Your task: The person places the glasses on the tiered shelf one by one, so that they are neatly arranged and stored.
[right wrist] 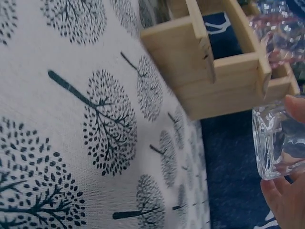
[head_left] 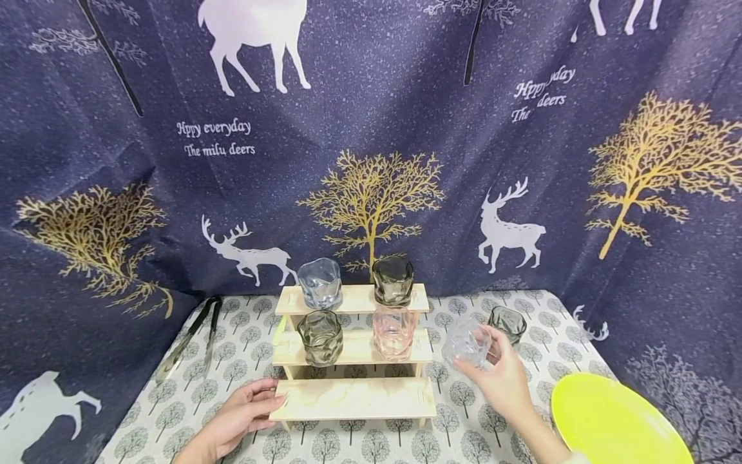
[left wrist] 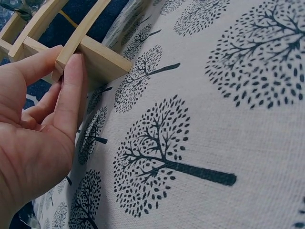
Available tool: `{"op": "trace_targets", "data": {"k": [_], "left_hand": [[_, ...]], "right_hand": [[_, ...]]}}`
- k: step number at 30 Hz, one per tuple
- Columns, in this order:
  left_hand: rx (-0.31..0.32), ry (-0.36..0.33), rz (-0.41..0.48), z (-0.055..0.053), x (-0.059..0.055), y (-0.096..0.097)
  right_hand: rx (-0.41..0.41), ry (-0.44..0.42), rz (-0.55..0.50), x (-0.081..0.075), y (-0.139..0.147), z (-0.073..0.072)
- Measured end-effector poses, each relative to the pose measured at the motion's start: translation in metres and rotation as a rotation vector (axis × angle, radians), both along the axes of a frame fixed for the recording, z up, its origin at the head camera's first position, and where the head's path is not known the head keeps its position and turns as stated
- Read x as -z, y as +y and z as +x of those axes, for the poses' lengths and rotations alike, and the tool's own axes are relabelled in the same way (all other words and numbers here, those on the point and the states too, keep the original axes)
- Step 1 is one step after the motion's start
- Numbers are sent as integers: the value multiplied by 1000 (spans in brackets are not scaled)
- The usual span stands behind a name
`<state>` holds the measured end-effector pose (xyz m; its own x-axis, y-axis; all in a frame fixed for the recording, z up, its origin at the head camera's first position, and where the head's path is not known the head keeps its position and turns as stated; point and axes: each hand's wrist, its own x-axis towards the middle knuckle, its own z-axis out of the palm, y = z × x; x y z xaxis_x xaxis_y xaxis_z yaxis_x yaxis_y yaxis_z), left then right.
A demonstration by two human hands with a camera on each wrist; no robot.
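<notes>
Left hand (head_left: 246, 410) pinches left edge of shelf (head_left: 356, 399) at bottom tier; right hand (head_left: 503, 375) pinches clear cup (head_left: 462, 340) beyond right edge, apparently lifted. Four cups (head_left: 394, 335) already on upper tiers; clear one and grey cup (head_left: 506, 323), near far-right corner of table (head_left: 559, 348), left off.

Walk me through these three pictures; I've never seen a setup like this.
There is no machine: someone works bare-handed. The wide picture comes from a camera worn on the head, the two closer ones from cameras on each wrist. On a tree-print tablecloth stands a three-tier wooden rack bearing blue, black, olive and pink glasses. Tongs lie left; a grey-green glass and yellow plate are right. The left hand grips the rack's edge; the right hand holds a clear glass.
</notes>
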<state>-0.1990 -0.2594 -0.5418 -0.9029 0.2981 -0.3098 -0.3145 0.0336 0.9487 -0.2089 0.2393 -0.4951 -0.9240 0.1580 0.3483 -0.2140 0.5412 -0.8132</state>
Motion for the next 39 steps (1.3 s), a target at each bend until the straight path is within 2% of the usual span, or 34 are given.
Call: {"op": "trace_targets", "data": {"k": [5, 10, 14, 18, 24, 30, 32, 36, 39], "left_hand": [[2, 0, 1, 1, 0, 0], [1, -18, -9, 0, -1, 0], [5, -14, -9, 0, -1, 0], [10, -9, -5, 0, -2, 0], [12, -7, 2, -2, -1, -2], [13, -14, -4, -2, 0, -2], [11, -18, -6, -2, 0, -2], [11, -14, -2, -1, 0, -2], [12, -12, 0, 0, -1, -1]], "right_hand": [[-43, 0, 5, -10, -8, 14], [-95, -42, -8, -19, -16, 28], [-144, 7, -31, -18, -19, 33], [-150, 47, -25, -16, -18, 37], [-186, -42, -67, -18, -20, 45], [-213, -103, -57, -16, -36, 50], [-258, -116, -85, -15, -43, 52], [-398, -174, -195, -13, -58, 53], [-462, -191, -203, -12, -70, 53]]}}
